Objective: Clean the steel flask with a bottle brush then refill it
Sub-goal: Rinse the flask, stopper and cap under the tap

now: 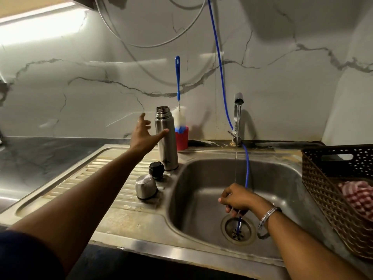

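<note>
1. The left hand point(143, 134) is stretching forward on a straight arm, fingers spread wide and gripping nothing, thumb tip just touching the tall cylindrical steel flask point(166, 140).
2. The flask is standing upright and uncapped on the ridged steel draining board point(96, 172), beside the basin.
3. The right hand point(237, 199) is hanging low over the steel sink basin point(193, 199), fingers curling around a thin blue hose point(220, 65).
4. A blue-handled white bottle brush point(178, 87) is standing in a red plastic cup point(182, 139) behind the flask.

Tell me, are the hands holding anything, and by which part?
The right hand grips the blue hose near its lower end, above the sink drain. The left hand holds nothing, its fingers spread beside the steel flask.
</note>
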